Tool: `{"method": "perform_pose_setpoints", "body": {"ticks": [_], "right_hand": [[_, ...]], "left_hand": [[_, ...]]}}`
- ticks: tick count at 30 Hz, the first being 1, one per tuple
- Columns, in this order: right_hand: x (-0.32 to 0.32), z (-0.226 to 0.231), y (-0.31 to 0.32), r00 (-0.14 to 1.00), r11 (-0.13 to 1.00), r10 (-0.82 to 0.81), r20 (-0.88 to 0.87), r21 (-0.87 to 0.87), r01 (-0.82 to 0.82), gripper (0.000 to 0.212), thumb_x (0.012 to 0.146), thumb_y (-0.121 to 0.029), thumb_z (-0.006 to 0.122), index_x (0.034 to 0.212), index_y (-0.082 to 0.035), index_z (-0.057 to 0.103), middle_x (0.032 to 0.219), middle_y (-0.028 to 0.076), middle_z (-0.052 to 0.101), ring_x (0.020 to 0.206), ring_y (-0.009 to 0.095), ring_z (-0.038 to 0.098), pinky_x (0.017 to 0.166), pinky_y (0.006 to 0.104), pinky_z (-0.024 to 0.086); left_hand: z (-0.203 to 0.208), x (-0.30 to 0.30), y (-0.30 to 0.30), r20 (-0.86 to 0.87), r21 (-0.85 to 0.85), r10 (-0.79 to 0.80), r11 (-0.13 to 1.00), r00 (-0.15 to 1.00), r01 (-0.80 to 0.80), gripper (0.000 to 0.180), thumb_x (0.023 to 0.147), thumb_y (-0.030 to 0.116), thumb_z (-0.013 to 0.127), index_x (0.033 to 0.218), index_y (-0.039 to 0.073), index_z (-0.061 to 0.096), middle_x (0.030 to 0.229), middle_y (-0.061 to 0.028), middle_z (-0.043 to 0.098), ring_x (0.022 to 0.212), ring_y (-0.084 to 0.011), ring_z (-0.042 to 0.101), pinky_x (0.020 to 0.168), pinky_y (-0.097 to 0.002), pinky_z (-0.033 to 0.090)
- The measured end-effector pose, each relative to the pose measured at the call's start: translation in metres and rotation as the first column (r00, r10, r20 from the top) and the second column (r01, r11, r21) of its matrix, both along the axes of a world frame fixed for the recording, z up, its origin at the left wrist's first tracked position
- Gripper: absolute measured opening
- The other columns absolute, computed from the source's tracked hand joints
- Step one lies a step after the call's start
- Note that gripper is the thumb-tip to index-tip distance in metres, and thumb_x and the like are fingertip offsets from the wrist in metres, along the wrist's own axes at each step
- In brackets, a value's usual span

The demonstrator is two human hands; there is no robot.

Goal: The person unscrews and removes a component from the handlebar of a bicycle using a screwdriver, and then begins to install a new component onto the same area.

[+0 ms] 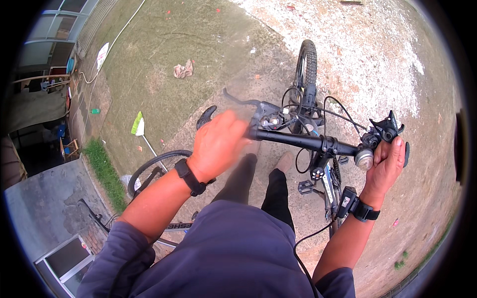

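Note:
In front of me stands a bicycle with a black handlebar (290, 138) and a knobby front wheel (306, 62). My left hand (218, 145) is closed round the handlebar's left end, slightly blurred. Beyond its knuckles the black grip end (205, 117) shows, and the left brake lever (239, 98) lies ahead of it. My right hand (387, 164) is closed on the right grip, largely hiding it, with the thumb stretched forward. Beside that hand are a round silver bell (364, 159) and a black shifter and brake unit (387, 128). Cables loop around the stem (323, 156).
A second bicycle with a dark wheel (159, 169) lies or stands at my left. Beyond it are a green-and-white broom-like head (138, 124) on a pole, a crumpled cloth (183, 69) and a grass strip (105, 171). A building with windows (54, 27) borders the far left.

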State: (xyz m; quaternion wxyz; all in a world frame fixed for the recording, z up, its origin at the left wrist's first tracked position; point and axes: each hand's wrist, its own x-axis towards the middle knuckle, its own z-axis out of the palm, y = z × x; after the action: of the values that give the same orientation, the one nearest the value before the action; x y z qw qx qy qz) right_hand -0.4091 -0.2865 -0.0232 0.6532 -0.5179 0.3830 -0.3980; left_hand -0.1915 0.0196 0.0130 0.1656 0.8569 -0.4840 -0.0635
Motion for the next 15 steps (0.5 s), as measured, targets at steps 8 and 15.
{"method": "perform_pose_setpoints", "body": {"ticks": [8, 15], "right_hand": [[0.0025, 0.0021, 0.0014, 1.0, 1.0, 0.013, 0.001, -0.011, -0.013, 0.028, 0.108, -0.029, 0.055, 0.088, -0.008, 0.059, 0.064, -0.007, 0.038, 0.054, 0.003, 0.03, 0.047, 0.0228, 0.023], [0.0038, 0.0044, 0.0036, 1.0, 1.0, 0.01, -0.009, -0.016, -0.01, 0.028, 0.108, -0.029, 0.054, 0.09, -0.007, 0.059, 0.064, -0.007, 0.038, 0.055, 0.003, 0.03, 0.048, 0.0222, 0.024]], "left_hand": [[0.0003, -0.0006, -0.0006, 0.007, -0.015, 0.014, 1.0, 1.0, -0.013, 0.051, 0.069, 0.014, 0.087, 0.115, 0.007, 0.066, 0.089, -0.0089, 0.056, 0.078, -0.0302, 0.063, 0.064, -0.0412, 0.051], [0.0007, -0.0022, -0.0017, 0.035, 0.013, 0.035, 0.999, 0.999, -0.035, 0.082, 0.066, 0.016, 0.089, 0.14, 0.008, 0.055, 0.089, -0.0076, 0.054, 0.076, -0.0272, 0.062, 0.063, -0.0389, 0.052]]}}
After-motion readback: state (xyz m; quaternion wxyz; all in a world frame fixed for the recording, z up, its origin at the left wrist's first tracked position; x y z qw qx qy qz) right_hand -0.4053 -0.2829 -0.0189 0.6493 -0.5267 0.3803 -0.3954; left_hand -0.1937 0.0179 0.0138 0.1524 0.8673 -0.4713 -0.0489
